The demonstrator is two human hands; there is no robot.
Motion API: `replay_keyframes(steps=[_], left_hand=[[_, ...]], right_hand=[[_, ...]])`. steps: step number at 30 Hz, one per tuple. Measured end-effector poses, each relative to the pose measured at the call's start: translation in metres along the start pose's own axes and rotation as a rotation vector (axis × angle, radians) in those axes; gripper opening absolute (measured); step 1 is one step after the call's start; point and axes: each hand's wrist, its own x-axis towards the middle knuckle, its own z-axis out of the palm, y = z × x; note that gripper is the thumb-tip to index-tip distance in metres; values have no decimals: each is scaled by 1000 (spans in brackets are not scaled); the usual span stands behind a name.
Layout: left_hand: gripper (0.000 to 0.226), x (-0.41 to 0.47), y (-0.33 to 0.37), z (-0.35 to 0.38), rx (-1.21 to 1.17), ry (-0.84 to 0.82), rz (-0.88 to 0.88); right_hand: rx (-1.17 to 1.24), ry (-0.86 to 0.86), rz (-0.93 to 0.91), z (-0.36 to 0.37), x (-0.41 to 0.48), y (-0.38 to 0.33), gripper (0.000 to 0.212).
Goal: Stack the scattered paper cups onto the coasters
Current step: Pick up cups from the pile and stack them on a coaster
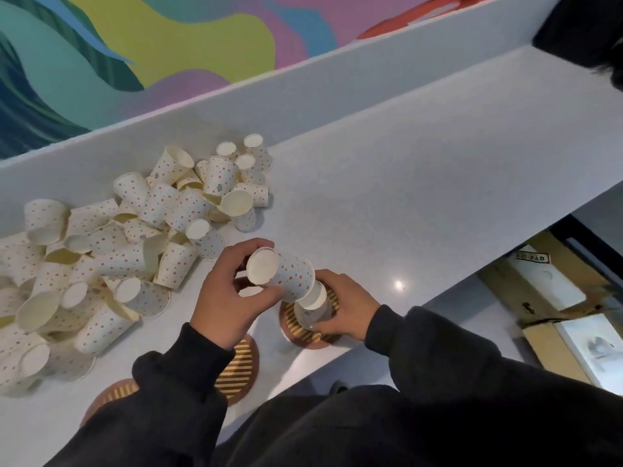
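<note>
My left hand [226, 294] grips a dotted paper cup [286, 273], held bottom-up and tilted just above another cup [312, 311]. That lower cup stands upside down on a striped round coaster [293, 323], and my right hand [344, 306] holds it by the side. A second coaster [239, 372] lies below my left wrist, partly hidden by the sleeve. A third coaster [113, 394] shows at the counter's front edge. A heap of several scattered cups [135, 237] covers the left of the white counter [387, 197].
A low white wall [303, 82] runs along the counter's back, with a colourful mural behind it. The counter's front edge drops off at the right, where cardboard boxes [546, 298] sit below. A dark object [586, 28] fills the top right corner.
</note>
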Motion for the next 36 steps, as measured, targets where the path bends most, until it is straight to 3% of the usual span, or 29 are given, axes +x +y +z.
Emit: replay_keyframes(steps=[8,18,28,36], left_hand=[[57,-14,9,17,128,-67,61],[60,-17,-12,39,397,-139,100],[63,-11,-57,64,397,-171,-29],[78,-10,-83,79,413,-189,-147]], right_hand=[[-65,-52,24,2,6,26,72],[-97,-43,-15,2,8,32,71],[-88,-15,-51,2,5,37,76],[-58,-11,-49,4,5,38,77]])
